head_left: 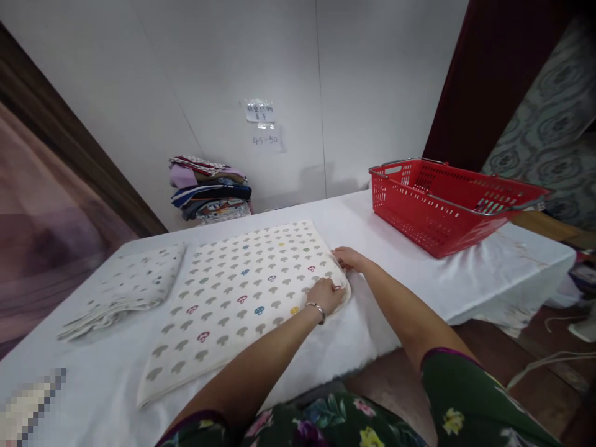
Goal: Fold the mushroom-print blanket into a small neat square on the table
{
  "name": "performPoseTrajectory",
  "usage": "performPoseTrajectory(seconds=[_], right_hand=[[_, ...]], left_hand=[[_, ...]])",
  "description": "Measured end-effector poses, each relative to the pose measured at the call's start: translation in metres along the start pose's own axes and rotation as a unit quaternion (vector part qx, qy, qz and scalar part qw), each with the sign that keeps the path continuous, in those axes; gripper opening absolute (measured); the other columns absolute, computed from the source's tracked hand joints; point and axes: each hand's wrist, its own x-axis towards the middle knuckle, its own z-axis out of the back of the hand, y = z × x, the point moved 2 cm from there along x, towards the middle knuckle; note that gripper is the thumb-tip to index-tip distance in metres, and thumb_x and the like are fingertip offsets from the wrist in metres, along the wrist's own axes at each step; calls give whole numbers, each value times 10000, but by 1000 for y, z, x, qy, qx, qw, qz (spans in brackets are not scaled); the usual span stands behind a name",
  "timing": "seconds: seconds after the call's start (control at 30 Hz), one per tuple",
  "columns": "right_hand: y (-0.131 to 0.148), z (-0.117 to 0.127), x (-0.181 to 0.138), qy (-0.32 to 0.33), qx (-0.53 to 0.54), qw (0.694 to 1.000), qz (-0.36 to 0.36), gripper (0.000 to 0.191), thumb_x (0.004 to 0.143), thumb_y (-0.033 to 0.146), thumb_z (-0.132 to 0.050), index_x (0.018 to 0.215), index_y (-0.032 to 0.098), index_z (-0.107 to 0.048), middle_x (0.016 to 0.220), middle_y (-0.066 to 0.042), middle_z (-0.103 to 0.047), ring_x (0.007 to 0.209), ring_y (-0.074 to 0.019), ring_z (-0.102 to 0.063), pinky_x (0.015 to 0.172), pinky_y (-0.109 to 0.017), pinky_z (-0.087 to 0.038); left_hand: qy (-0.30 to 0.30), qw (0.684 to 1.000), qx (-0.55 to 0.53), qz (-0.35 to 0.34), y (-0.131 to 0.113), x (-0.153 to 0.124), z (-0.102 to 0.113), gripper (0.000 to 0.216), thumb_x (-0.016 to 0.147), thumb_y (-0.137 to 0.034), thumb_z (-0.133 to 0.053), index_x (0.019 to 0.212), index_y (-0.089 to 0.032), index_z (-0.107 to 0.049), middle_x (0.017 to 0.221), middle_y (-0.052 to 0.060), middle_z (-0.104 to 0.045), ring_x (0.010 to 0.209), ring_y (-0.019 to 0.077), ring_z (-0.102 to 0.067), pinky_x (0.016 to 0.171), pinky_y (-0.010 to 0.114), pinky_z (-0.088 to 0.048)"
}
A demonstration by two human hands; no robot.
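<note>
A cream cloth (254, 288) printed with small mushrooms lies folded flat in front of me. My left hand (325, 296), with a silver bracelet at the wrist, rests at its near right corner, fingers curled on the fabric. Just beyond it, my right hand (350, 259) has its fingers bent around the cloth's right edge. Some fingertips of both hands are hidden by the hands and the fabric. To the left lies a second folded cloth (139, 276), white with dark specks.
A white-covered table (372, 316) bears the cloths. A red plastic basket (437, 226) with metal handles stands at the right. Folded garments (212, 192) are stacked near the wall, under taped paper notes (267, 138). A pinkish curtain (56, 230) hangs at the left.
</note>
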Motion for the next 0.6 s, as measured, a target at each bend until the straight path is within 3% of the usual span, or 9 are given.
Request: performPoseTrajectory(seconds=[0.13, 0.3, 0.43, 0.6], right_hand=[[-3, 6, -13, 31, 16, 999, -24, 322, 851, 310, -535, 1140, 180, -480, 558, 41, -523, 384, -71, -447, 377, -168, -329], [-10, 9, -18, 40, 40, 998, -16, 339, 777, 164, -565, 1108, 175, -493, 514, 64, -487, 360, -71, -429, 355, -168, -324], [-21, 3, -18, 12, 61, 998, 14, 334, 747, 137, -561, 1076, 155, -509, 502, 64, -490, 381, -75, -444, 354, -166, -327], [-30, -5, -20, -43, 71, 995, 60, 381, 716, 116, -556, 1092, 134, -497, 464, 72, -497, 364, -74, -429, 349, -164, -309]], left_hand=[[-9, 999, -39, 27, -3, 14, 6, 386, 770, -559, -469, 764, -194, -592, 890, 67, -657, 820, 211, -605, 667, 291, -422], [-3, 997, -47, 67, -11, 44, 8, 408, 742, -568, -494, 829, -184, -597, 925, 94, -676, 863, 227, -622, 678, 288, -426], [18, 993, -61, 104, -8, 61, 3, 404, 687, -515, -576, 848, -146, -616, 955, 146, -675, 942, 268, -614, 700, 291, -429], [30, 984, -115, 131, 5, 68, 2, 232, 699, -386, -603, 726, -156, -621, 786, 84, -691, 787, 202, -641, 622, 240, -431]])
